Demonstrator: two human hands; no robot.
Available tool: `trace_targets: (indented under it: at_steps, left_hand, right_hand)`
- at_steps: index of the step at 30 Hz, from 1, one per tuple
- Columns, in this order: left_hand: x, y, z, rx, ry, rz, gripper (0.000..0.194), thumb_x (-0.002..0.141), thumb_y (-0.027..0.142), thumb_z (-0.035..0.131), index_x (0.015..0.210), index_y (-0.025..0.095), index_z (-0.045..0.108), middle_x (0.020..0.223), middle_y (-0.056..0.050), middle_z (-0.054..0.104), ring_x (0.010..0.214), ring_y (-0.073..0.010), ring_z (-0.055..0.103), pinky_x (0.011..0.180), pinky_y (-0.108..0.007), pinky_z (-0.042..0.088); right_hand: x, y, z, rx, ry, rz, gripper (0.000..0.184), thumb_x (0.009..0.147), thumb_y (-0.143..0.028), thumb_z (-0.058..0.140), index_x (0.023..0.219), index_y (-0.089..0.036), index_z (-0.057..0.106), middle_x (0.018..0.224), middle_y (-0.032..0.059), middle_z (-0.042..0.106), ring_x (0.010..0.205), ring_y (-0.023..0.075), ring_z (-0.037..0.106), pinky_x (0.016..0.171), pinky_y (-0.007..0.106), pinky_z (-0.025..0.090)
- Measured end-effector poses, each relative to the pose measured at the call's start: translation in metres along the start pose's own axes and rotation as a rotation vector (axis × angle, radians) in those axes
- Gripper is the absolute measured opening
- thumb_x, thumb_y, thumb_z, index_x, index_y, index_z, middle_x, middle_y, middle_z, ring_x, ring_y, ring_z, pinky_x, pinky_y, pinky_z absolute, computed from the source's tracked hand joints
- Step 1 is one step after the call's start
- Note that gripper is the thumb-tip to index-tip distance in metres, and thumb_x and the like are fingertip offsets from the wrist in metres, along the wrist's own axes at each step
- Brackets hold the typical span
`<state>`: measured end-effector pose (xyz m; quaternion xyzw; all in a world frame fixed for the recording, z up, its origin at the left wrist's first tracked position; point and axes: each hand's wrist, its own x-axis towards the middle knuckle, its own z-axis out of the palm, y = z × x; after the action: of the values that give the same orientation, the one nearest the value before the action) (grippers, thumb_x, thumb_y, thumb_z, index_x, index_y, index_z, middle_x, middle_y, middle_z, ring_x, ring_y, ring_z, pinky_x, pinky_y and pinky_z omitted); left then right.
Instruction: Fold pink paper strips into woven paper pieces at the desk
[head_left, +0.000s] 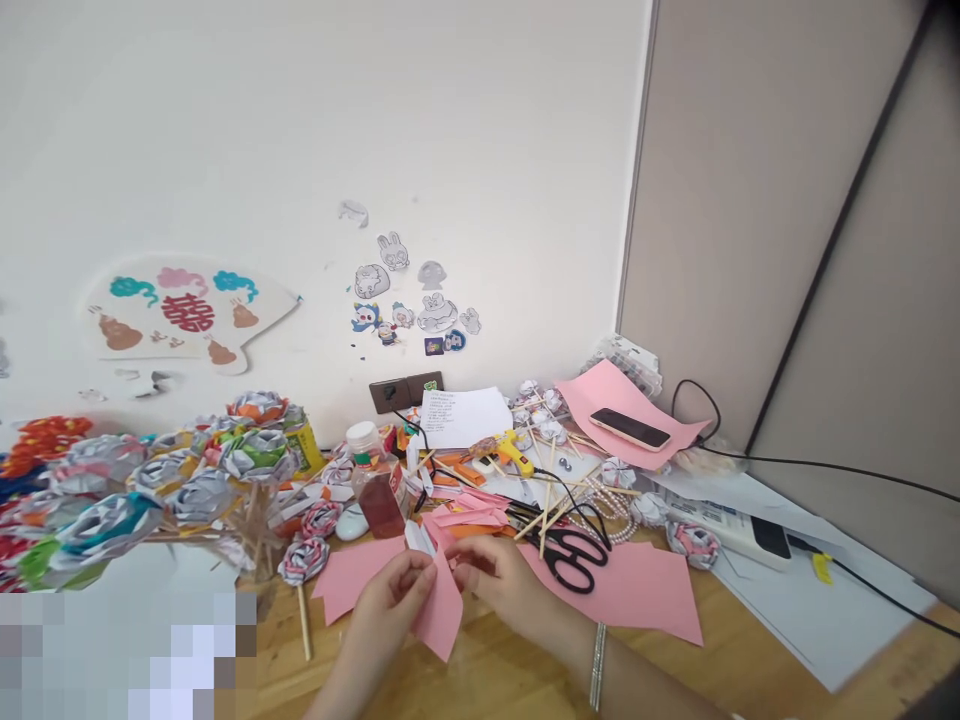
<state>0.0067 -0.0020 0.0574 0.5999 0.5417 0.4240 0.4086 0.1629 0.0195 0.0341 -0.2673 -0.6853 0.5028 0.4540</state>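
I hold a folded piece of pink paper (441, 612) just to the left of the black scissors (556, 548), above the surface (292, 690). The fingers of my left hand (396, 592) are closed, thumb against forefinger, on its middle; the fingers of my right hand (501, 585) curl against its right edge, and I cannot tell whether they pinch it or only rest there. A white piece (421, 538) shows at its upper end, and whether it sits inside the fold or behind it I cannot make out. The paper looks thin, so if my two hands pull against each other it could tear or crease off line, and a slack left thumb could let the white piece slide out. My right forearm lies close in front of the scissors; a sweep toward them could shove them across the pink sheet (652, 590) beneath their handles and crumple it. Left of the scissors, beyond my left hand, the bottle (379, 505) of reddish liquid stands near enough that a knock could tip it, and if its cap is loose, the paper could get wet. Behind the scissors lies the yellow glue gun (517, 455); a tug on its black cable could drag it through the clutter, and if it is hot, scorch something.
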Motion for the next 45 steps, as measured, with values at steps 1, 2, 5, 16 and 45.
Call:
trace_targets:
  at_steps: [1,2,5,16,45]
  left_hand:
    - [0.000,-0.001,0.000,-0.008,-0.004,-0.004,0.018,0.065,0.035,0.054,0.064,0.017,0.054,0.054,0.003,0.054,0.051,-0.0126,0.049,0.047,-0.021,0.035]
    - [0.000,-0.001,-0.001,-0.021,-0.007,-0.005,0.017,0.064,0.034,0.054,0.063,0.017,0.054,0.055,0.003,0.055,0.052,-0.0133,0.050,0.049,-0.022,0.037]
    - [0.002,-0.003,-0.003,-0.049,-0.004,-0.005,0.012,0.063,0.030,0.055,0.063,0.018,0.054,0.058,0.002,0.057,0.058,-0.0155,0.053,0.056,-0.024,0.041]
    - [-0.009,0.004,0.009,0.119,0.003,0.110,0.024,0.072,0.037,0.048,0.083,0.017,0.057,0.078,-0.003,0.065,0.074,-0.0192,0.058,0.064,-0.026,0.044]
    - [-0.012,0.001,0.023,-0.054,-0.138,0.002,0.024,0.071,0.038,0.051,0.064,0.015,0.054,0.052,0.004,0.053,0.049,-0.0119,0.048,0.049,-0.022,0.035]
  right_hand:
    - [0.000,0.002,0.000,0.040,-0.010,0.018,0.030,0.075,-0.036,0.054,0.099,-0.019,0.057,0.082,0.0035,0.058,0.073,0.0147,0.052,0.064,0.025,0.039]
    - [-0.001,0.003,0.000,0.076,-0.029,0.035,0.034,0.072,-0.037,0.057,0.102,-0.019,0.055,0.081,0.0032,0.057,0.072,0.0144,0.051,0.064,0.025,0.039]
    - [-0.001,0.007,0.001,0.170,-0.098,0.080,0.043,0.066,-0.034,0.064,0.106,-0.021,0.053,0.080,0.0021,0.054,0.074,0.0141,0.050,0.064,0.025,0.039]
    - [-0.001,0.004,0.009,0.405,0.063,0.169,0.032,0.073,-0.039,0.056,0.094,-0.016,0.052,0.073,0.0006,0.049,0.059,0.0092,0.046,0.050,0.020,0.036]
    - [0.004,-0.002,0.000,0.248,0.221,0.216,0.024,0.063,-0.034,0.063,0.063,-0.013,0.052,0.058,-0.0031,0.046,0.055,0.0087,0.041,0.054,0.022,0.032]
